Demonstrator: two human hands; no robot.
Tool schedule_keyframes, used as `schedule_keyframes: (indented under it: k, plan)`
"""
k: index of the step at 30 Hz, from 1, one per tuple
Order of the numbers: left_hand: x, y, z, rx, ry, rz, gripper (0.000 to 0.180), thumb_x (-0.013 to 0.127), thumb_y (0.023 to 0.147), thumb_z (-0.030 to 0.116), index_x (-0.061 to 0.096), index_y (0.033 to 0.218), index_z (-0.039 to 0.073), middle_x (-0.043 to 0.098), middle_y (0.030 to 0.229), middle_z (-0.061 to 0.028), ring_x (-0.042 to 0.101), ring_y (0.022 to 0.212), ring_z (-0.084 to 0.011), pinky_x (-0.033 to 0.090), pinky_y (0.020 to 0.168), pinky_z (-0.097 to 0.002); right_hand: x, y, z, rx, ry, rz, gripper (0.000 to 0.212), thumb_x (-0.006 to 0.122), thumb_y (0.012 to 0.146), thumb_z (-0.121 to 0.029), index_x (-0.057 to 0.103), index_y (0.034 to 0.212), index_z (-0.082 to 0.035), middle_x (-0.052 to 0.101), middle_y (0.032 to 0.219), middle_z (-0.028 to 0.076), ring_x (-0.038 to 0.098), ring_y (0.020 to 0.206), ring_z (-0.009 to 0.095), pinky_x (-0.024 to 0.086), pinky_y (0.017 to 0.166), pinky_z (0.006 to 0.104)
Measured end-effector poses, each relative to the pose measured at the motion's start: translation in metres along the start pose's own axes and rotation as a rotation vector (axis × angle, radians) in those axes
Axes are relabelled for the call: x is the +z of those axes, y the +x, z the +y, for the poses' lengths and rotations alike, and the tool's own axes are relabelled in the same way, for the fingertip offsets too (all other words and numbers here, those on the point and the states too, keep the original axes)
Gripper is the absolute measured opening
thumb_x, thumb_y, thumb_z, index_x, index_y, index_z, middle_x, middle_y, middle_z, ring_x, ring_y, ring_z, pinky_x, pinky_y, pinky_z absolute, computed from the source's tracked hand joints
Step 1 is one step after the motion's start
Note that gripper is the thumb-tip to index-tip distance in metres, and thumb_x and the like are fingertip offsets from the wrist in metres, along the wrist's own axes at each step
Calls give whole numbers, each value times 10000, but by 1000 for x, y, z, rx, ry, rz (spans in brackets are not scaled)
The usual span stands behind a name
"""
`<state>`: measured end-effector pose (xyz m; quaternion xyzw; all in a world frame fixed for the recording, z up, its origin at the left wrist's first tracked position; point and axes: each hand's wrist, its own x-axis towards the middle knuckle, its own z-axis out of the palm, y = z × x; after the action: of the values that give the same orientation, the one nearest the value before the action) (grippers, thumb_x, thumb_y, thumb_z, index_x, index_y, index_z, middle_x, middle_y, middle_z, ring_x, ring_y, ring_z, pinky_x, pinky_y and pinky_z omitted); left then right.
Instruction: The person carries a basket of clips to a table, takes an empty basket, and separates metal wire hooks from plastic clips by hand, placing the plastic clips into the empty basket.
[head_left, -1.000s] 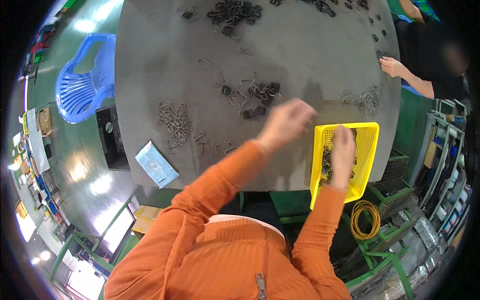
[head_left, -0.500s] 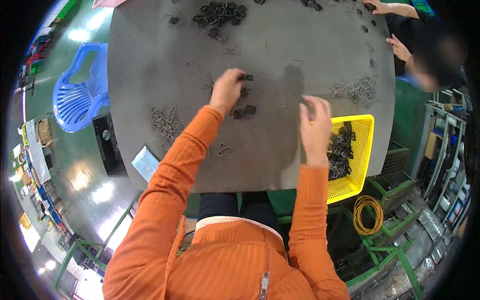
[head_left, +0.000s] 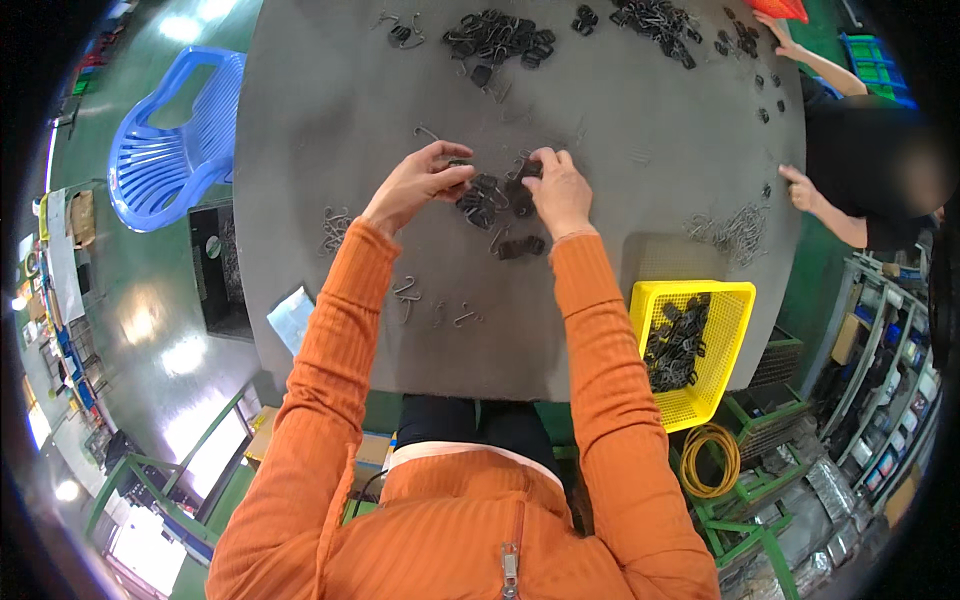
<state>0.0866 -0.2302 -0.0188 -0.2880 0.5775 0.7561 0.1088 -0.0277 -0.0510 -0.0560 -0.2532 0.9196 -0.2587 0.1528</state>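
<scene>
Over the middle of the grey table, my left hand has a small black plastic buckle between its thumb and fingers. A short way to the right, my right hand closes its thumb and fingertips on another black buckle, partly hidden by the fingers. Between both hands lies a small heap of black buckles with wire hooks. Just nearer to me are more black buckles. Loose bent wire hooks lie below my left hand.
A yellow basket of black buckles stands at the right edge. Wire hooks are piled beyond it. More buckles lie at the far side. A co-worker's hand rests at the table's right. A blue chair stands left.
My right hand has moved left from beside the basket to the buckles at the middle. My left hand has shifted slightly left. The view has shifted, and the co-worker's hands have moved.
</scene>
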Motion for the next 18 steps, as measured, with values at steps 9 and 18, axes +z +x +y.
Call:
schedule_keyframes:
  k: [9, 18]
  plan:
    - [-7, -14, -6, 12, -73, 50, 206, 589, 829, 223, 584, 882, 23, 585, 816, -7, 569, 733, -106, 452, 621, -236, -26, -39, 13, 329, 631, -149, 203, 677, 739, -222, 647, 825, -40, 644, 713, 100, 616, 629, 213, 461, 592, 318]
    - [24, -4, -70, 275, 913, 343, 287, 701, 706, 151, 514, 875, 15, 526, 846, -120, 551, 782, -298, 449, 697, -369, -37, -78, 40, 449, 795, -139, 167, 660, 774, -139, 632, 910, -45, 633, 746, 0, 590, 646, 95, 438, 570, 217]
